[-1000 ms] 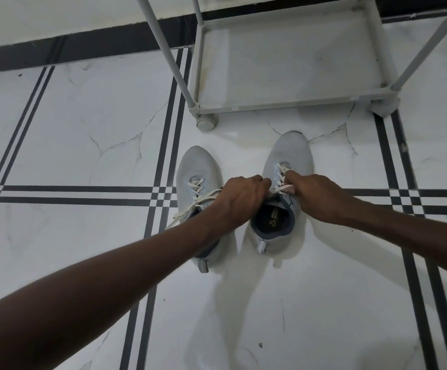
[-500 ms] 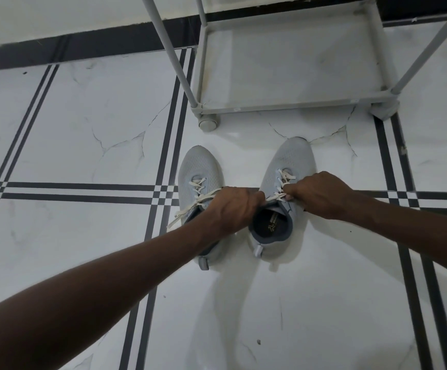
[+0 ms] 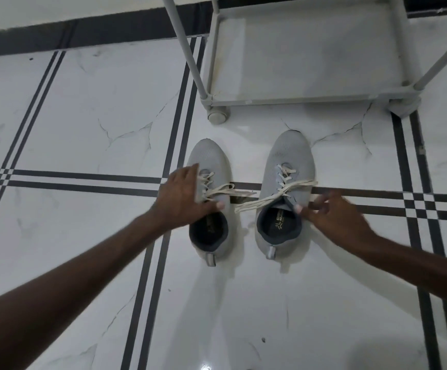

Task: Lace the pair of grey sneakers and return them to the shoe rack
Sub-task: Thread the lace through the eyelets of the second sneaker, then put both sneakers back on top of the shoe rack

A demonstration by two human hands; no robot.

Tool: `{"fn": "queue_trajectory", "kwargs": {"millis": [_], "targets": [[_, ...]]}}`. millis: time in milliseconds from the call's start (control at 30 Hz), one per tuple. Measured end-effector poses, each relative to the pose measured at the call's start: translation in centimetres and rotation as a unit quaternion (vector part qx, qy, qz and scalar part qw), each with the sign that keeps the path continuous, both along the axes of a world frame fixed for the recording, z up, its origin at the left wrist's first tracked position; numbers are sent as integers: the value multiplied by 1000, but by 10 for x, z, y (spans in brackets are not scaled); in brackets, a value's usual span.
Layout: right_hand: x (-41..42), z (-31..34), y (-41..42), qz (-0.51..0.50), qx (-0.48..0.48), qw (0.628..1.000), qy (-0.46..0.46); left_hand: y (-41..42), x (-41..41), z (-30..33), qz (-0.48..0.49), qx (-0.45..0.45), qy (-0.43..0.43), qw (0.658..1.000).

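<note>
Two grey sneakers stand side by side on the tiled floor, toes pointing at the rack. The left sneaker [image 3: 211, 156] has cream laces [image 3: 225, 186] trailing off to the right. The right sneaker [image 3: 291, 150] has its lace ends [image 3: 270, 200] lying loose across the tongue and onto the floor between the shoes. My left hand [image 3: 182, 198] is spread over the left sneaker's left side, thumb near the tongue. My right hand [image 3: 334, 217] is spread at the right sneaker's right side, thumb touching the collar. Neither hand grips anything.
The grey shoe rack [image 3: 297, 101] stands just beyond the toes; its bottom shelf holds nothing. A caster [image 3: 218, 116] and a slanted pole [image 3: 185, 46] sit at its front left corner, another pole [image 3: 441, 57] at the right. The floor is white marble-look tile with black stripes.
Both hands have let go of the right sneaker's laces, which now lie loose. My left hand moved left onto the left sneaker; my right hand slid to the right sneaker's outer side.
</note>
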State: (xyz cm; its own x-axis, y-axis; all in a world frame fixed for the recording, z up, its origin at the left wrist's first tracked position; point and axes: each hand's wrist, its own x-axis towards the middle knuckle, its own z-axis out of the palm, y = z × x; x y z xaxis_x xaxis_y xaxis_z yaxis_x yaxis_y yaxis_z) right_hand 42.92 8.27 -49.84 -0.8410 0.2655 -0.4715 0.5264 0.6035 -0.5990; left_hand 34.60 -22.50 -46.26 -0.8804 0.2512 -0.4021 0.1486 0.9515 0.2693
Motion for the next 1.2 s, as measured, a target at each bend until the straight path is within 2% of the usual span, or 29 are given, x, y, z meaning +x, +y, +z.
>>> {"fn": "queue_trajectory", "kwargs": {"millis": [33, 67, 133, 200, 333, 467, 700, 900, 1100, 1200], "targets": [[4, -4, -8, 2, -46, 996, -73, -16, 2, 0, 49, 21, -76, 996], [6, -9, -15, 12, -78, 991, -110, -30, 6, -3, 97, 48, -145, 984], [1, -15, -23, 6, -102, 988, -114, -42, 22, -13, 187, 110, -220, 951], [-7, -18, -28, 3, -93, 990, -109, -37, 41, -30, 249, 146, -193, 938], [-14, -18, -34, 58, -35, 993, -99, -12, 59, -42, 259, 131, -95, 952], [-17, -18, -44, 107, 3, 990, -86, -4, 65, -45, 278, 166, -86, 942], [-25, -1, -48, 134, 11, 990, -40, -2, 67, -29, 276, 192, -72, 939], [-27, 84, -65, 153, 39, 987, 6, -16, 77, 51, 336, 242, -51, 909], [-36, 213, -87, 168, 50, 983, 50, -37, 78, 187, 375, 279, -43, 883], [-33, 294, -97, 147, 39, 986, 67, -46, 80, 271, 372, 282, -29, 884]]}}
